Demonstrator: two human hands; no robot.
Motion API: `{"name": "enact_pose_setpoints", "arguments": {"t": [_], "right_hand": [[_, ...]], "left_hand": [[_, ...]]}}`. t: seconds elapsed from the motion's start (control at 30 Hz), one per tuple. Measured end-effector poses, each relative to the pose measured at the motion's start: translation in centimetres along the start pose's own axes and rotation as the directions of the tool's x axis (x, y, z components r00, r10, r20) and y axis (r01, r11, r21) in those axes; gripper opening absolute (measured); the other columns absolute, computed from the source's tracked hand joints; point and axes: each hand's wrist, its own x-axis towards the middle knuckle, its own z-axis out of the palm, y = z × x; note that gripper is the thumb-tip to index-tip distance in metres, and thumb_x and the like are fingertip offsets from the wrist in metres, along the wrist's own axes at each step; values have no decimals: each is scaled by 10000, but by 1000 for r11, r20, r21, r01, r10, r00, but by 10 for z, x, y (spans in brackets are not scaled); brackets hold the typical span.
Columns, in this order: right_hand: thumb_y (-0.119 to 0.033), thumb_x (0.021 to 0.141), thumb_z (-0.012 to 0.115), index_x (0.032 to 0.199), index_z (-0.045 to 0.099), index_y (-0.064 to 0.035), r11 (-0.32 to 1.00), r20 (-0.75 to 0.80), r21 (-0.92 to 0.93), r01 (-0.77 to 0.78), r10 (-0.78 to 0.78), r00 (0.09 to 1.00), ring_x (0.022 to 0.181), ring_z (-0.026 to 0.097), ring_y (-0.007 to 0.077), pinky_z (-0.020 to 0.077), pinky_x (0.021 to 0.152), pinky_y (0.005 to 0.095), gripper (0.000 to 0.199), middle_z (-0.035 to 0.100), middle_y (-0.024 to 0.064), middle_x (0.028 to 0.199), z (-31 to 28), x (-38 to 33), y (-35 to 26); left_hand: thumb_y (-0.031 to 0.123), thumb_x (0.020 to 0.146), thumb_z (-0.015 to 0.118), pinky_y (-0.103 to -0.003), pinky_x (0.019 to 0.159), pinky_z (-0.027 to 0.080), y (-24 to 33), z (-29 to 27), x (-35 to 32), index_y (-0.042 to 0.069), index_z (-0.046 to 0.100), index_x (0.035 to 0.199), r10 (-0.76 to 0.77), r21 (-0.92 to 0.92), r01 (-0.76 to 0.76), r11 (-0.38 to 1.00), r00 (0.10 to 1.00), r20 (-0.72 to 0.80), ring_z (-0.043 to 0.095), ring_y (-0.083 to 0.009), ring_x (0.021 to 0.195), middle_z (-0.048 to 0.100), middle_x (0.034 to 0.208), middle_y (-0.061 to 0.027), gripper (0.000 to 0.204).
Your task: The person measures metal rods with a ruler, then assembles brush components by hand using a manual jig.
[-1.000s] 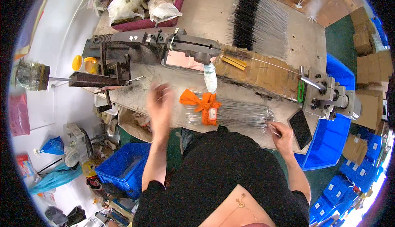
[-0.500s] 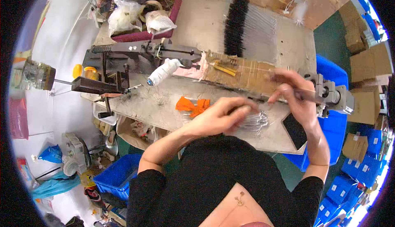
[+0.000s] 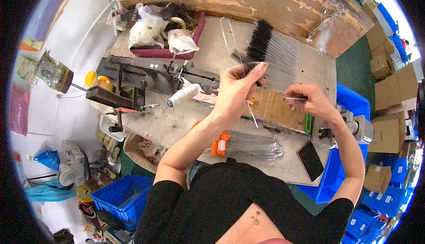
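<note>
My left hand (image 3: 234,91) is closed around thin, pale metal wire, which sticks out above as a narrow loop and below as straight ends. Dark bristles show at its fingertips, partly hidden by the hand. My right hand (image 3: 313,101) is raised over the right end of a cardboard-covered strip (image 3: 271,107), fingers pinched on a slim dark piece too blurred to name. Below lies a bundle of thin wires (image 3: 252,146) beside a bunched orange tie (image 3: 219,146). Farther back, a row of black bristle brushes (image 3: 260,40) lies with wire stems (image 3: 284,60) pointing right.
A dark metal machine (image 3: 159,69) with a white thread spool (image 3: 185,96) occupies the left. Metal blocks (image 3: 356,128), a green clip (image 3: 308,122) and a black flat rectangle (image 3: 310,161) are at right. A maroon tray (image 3: 199,29) holds plastic bags. Blue bins (image 3: 121,199) flank the table.
The left hand has risen from the wire bundle and now holds wire upright. The right hand has shifted slightly left, its fingers now pinched. The whole view has tilted, showing more of the back board.
</note>
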Motion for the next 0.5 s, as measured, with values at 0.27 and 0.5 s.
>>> {"name": "enact_pose_setpoints", "arguments": {"t": [0.27, 0.5], "right_hand": [[-91, 807, 647, 989, 657, -17, 952, -97, -301, -48, 19, 995, 721, 656, 193, 497, 665, 340, 196, 678, 134, 798, -40, 4, 51], [-206, 879, 601, 1061, 659, -17, 866, -117, -449, -218, 185, 976, 716, 644, 264, 481, 692, 367, 269, 683, 178, 822, -70, 62, 128]], "left_hand": [[190, 946, 604, -179, 437, 232, 56, -26, -5, 36, 690, 1017, 326, 230, -304, 924, 943, -65, 341, 14, 506, 595, 754, 34, 190], [204, 988, 489, -296, 513, 409, 31, 18, -13, 44, 644, 1036, 447, 664, -619, 419, 777, 442, 536, -124, 619, 601, 806, 20, 228]]}}
